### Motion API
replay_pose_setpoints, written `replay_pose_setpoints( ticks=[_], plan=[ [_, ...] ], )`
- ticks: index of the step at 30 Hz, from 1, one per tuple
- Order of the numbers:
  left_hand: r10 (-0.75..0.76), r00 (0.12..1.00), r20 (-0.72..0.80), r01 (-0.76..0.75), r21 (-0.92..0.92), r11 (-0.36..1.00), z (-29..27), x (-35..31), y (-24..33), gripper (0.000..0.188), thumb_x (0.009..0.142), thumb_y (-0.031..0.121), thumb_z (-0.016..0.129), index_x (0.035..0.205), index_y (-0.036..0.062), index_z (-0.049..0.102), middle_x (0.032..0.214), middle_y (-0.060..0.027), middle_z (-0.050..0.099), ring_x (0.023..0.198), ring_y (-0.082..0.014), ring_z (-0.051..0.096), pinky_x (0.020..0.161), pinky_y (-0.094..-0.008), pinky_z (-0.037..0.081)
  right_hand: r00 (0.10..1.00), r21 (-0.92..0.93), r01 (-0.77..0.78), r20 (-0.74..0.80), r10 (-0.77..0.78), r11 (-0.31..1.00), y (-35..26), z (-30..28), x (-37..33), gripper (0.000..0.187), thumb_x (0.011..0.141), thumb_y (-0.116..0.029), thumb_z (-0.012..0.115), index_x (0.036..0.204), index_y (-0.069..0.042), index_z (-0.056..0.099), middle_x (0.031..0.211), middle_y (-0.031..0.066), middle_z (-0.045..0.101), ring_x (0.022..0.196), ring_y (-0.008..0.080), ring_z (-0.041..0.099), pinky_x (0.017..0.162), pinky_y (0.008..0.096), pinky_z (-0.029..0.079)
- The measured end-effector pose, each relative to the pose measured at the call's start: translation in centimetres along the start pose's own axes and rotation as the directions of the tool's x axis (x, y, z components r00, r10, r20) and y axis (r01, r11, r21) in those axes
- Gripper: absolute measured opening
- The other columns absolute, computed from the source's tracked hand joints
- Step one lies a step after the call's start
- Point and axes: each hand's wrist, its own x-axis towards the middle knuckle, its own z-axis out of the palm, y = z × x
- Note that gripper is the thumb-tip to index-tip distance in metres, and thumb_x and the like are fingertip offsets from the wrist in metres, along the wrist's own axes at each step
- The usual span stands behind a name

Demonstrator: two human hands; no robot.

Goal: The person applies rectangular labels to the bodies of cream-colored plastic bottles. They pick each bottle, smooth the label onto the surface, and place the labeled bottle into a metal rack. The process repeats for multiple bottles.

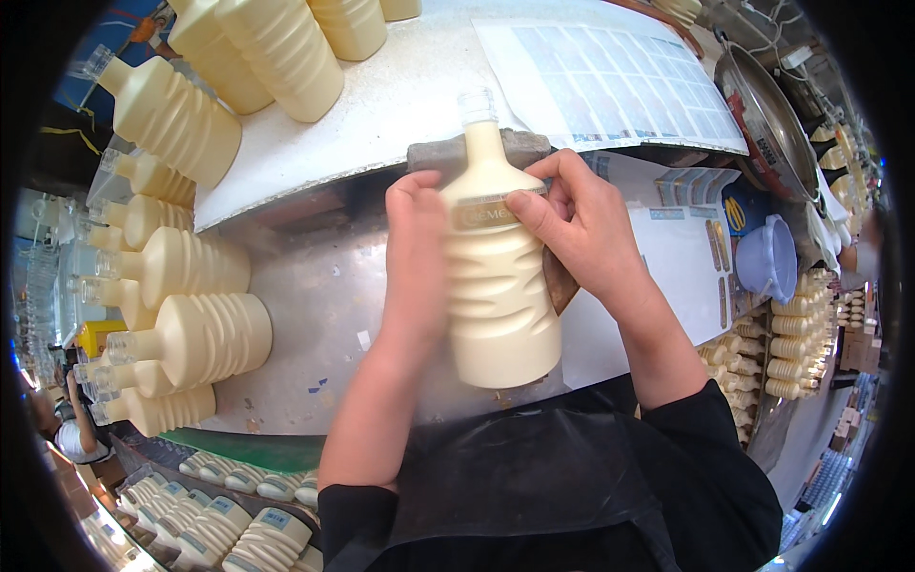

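One brown label (483,214) seated on bottle (505,338) | right hand (589,221) half-closed around bottle, thumb on label | left hand (416,262) part-curled, blurred, hold undeterminable | nine-o'clock bottles (202,262) apparently unlabelled

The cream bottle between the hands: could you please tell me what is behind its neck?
A grey block shows on either side; the bottle covers its middle, hiding whether they touch.

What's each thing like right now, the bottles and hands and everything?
Cream bottle: held, neck pointing away
Label: on the bottle's shoulder
Right hand: gripping the bottle near the label
Left hand: blurred beside the bottle, touch unclear
Bottles at left: grouped, necks pointing left
Printed sheet: spread out
Blue bucket: contents unclear
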Motion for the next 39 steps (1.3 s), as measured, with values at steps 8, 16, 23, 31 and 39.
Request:
replay_pose_setpoints(
  ticks=[8, 16, 23, 31, 39],
  plan=[
    [0.015, 0.999, 0.046, -0.014, -0.027, 1.000, -0.9, 0.0, -0.6, 0.041, 0.105, 0.034, 0.058, 0.132, 0.0045, 0.046, 0.124, -0.0117, 0.057, 0.109, -0.0159, 0.055, 0.098, -0.0313, 0.047, 1.000, 0.033, -0.012, -0.006, 0.012, 0.999, -0.1, 0.1, -0.1, 0.047, 0.085, -0.042, 0.076, 0.100, 0.001, 0.065, 0.066, 0.0045, 0.053, 0.060, 0.0159, 0.053, 0.058, 0.0331, 0.043],
    [0.177, 0.984, 0.023, -0.178, 0.145, 0.973, -1.8, 0.3, -2.2, 0.042, 0.105, 0.034, 0.055, 0.132, 0.0033, 0.047, 0.123, -0.0129, 0.056, 0.114, -0.0208, 0.055, 0.102, -0.0363, 0.044, 1.000, 0.026, 0.012, -0.005, -0.012, 1.000, 0.1, 0.4, -0.3, 0.034, 0.091, -0.030, 0.075, 0.104, 0.000, 0.065, 0.067, -0.0019, 0.049, 0.064, 0.0069, 0.044, 0.059, 0.0256, 0.038],
    [0.055, 0.998, -0.013, -0.055, 0.051, 0.997, -0.8, 0.1, -0.8, 0.034, 0.112, 0.036, 0.043, 0.126, 0.0059, 0.052, 0.114, -0.0054, 0.058, 0.105, -0.0133, 0.055, 0.095, -0.0287, 0.047, 1.000, 0.037, 0.015, -0.003, -0.015, 0.999, 0.4, 0.4, -0.3, 0.032, 0.093, -0.030, 0.073, 0.103, 0.000, 0.065, 0.069, -0.0027, 0.050, 0.065, 0.0063, 0.044, 0.060, 0.0251, 0.038],
    [0.059, 0.996, 0.063, -0.066, 0.106, 0.992, -1.2, -0.1, 0.0, 0.040, 0.109, 0.038, 0.046, 0.127, 0.0024, 0.052, 0.122, -0.0115, 0.058, 0.112, -0.0188, 0.054, 0.101, -0.0338, 0.044, 0.998, 0.316, 0.001, 0.066, -0.023, 0.949, 1.8, -0.2, 0.2, 0.036, 0.105, -0.038, 0.059, 0.111, -0.002, 0.066, 0.076, -0.0034, 0.053, 0.072, 0.0055, 0.046, 0.066, 0.0221, 0.039],
    [0.135, 0.989, 0.064, -0.144, 0.160, 0.977, -0.1, -0.1, -0.8, 0.035, 0.111, 0.033, 0.042, 0.128, 0.0035, 0.049, 0.120, -0.0084, 0.055, 0.110, -0.0144, 0.052, 0.098, -0.0308, 0.044, 0.975, 0.484, -0.134, 0.221, 0.027, 0.865, 3.2, 0.1, 0.3, 0.033, 0.108, -0.031, 0.055, 0.121, -0.001, 0.063, 0.102, 0.0023, 0.066, 0.096, 0.0075, 0.058, 0.088, 0.0247, 0.049]
  ],
)
